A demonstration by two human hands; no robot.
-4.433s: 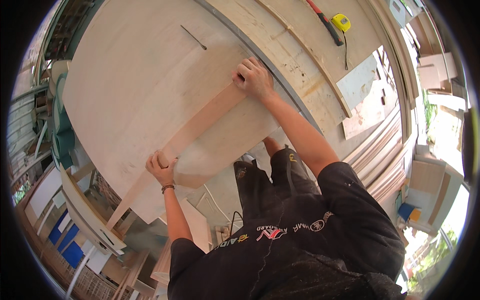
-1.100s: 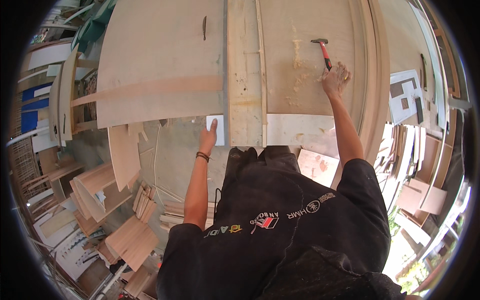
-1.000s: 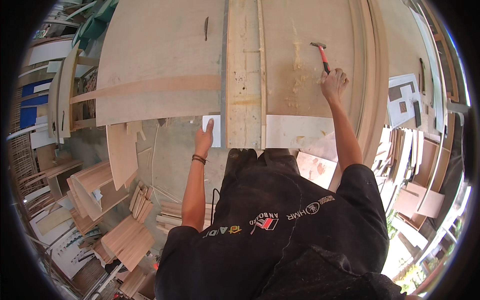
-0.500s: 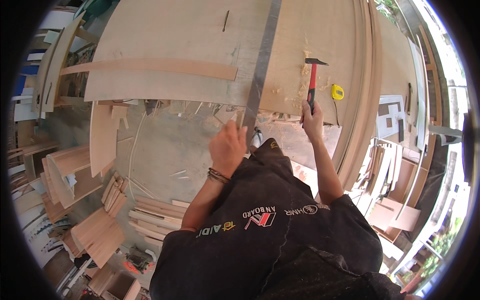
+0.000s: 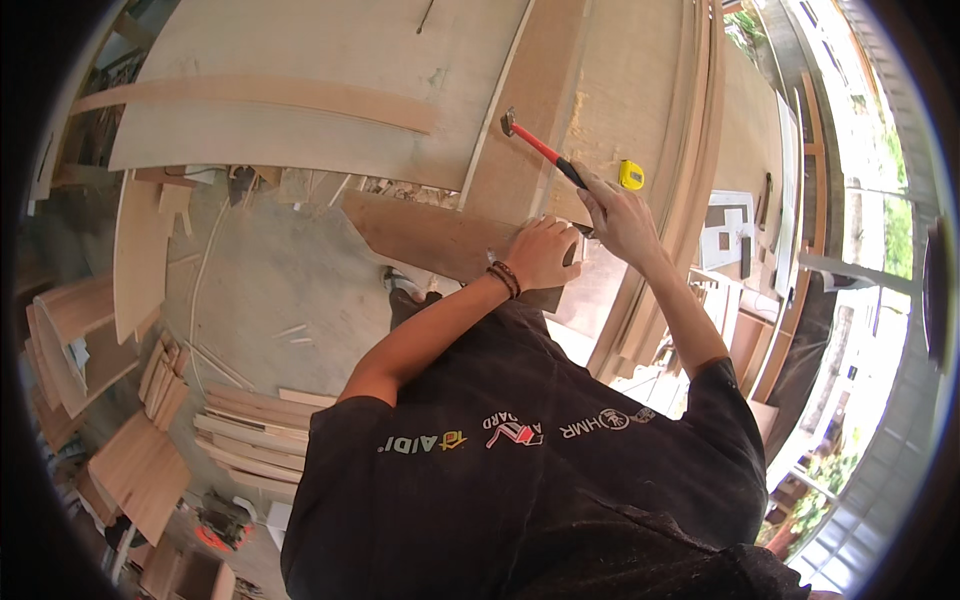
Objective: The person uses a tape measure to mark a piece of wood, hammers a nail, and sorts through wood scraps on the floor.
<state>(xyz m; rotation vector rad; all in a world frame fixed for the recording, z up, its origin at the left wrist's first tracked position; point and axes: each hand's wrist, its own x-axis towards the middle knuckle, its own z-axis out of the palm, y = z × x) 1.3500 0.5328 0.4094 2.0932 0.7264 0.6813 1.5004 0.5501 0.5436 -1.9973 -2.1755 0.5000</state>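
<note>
Head view: the right hand [image 5: 618, 214] is clamped around the black grip of a hammer [image 5: 545, 150], whose red shaft slants away and leftward from the fingers. Its metal head ends up ahead of the left hand, over a long brown panel [image 5: 528, 95]; whether it touches the panel I cannot tell.

Just left of and nearer than the right hand, the left hand [image 5: 545, 252] lies over the end of a brown board [image 5: 425, 232], its fingers bent; I cannot tell whether they are clamped on the board. This board reaches leftward from the left hand, while the long panel runs away ahead of it.

Just beyond the right hand, a yellow tape measure [image 5: 631, 174] rests on the tabletop [image 5: 640, 85], with pale shavings [image 5: 577, 122] ahead and to the left. Long wooden strips [image 5: 685, 150] stand right of the right hand. Far left of the left hand and ahead, a flat wooden strip [image 5: 270, 95] lies across a pale sheet [image 5: 330, 45].
</note>
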